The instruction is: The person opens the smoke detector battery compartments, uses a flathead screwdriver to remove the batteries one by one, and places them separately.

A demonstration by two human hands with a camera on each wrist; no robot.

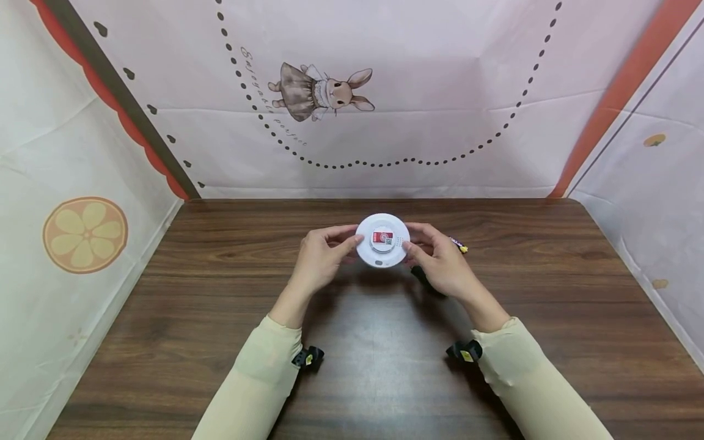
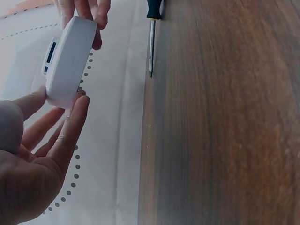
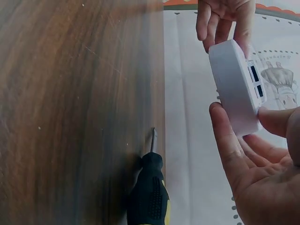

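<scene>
A round white smoke detector (image 1: 396, 231) with a red label on its raised centre is held up over the table, face toward the head camera. My left hand (image 1: 321, 256) grips its left edge, thumb on the face and fingers behind. On the opposite edge my right hand (image 1: 444, 264) pinches it the same way. Both wrist views show the detector (image 2: 71, 65) edge-on, with dark slots in the side of its raised centre. A screwdriver (image 3: 149, 192) with a black and yellow handle lies on the table below, its tip toward the left hand's side.
The brown wooden table (image 1: 220, 318) reaches back to a white printed cloth (image 1: 429, 73) with a rabbit picture. Cloth also stands at both sides. Past the right hand shows a small dark and yellow piece (image 1: 462, 245). Black wrist cameras sit at both sleeves.
</scene>
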